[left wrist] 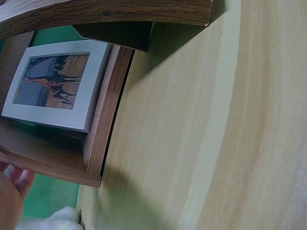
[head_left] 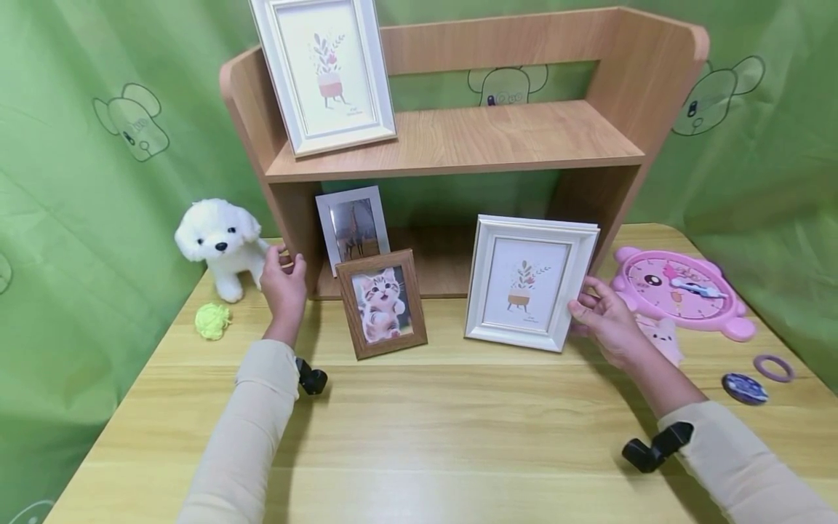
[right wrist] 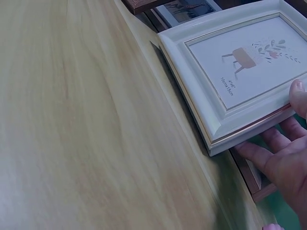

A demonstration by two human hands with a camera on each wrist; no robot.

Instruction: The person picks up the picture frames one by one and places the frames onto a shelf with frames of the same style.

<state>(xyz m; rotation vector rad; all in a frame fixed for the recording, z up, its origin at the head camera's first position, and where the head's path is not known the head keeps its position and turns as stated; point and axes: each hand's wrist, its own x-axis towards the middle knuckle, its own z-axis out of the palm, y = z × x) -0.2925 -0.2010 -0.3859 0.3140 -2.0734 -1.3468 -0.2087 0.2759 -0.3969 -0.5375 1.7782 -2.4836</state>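
Note:
At its right edge, a white picture frame (head_left: pixel 521 282) with a potted-plant print is held by my right hand (head_left: pixel 609 320). The right wrist view shows the thumb (right wrist: pixel 298 96) on the front of the frame and the fingers at its side and behind. My left hand (head_left: pixel 284 287) is by the left side panel of the wooden shelf (head_left: pixel 458 138), its fingers loosely bent with nothing in them. Close beside it sits a white plush dog (head_left: pixel 225 244). A brown frame (head_left: pixel 382 302) with a kitten picture stands before the shelf, and a white giraffe frame (head_left: pixel 353 225) stands inside.
Another white frame (head_left: pixel 327 76) leans on the upper shelf. A yellow-green ball (head_left: pixel 212 321) lies at the left. On the right are a pink toy clock (head_left: pixel 681 287), a small pink plush (head_left: pixel 661 338), a purple ring (head_left: pixel 774 368) and a blue disc (head_left: pixel 745 388).

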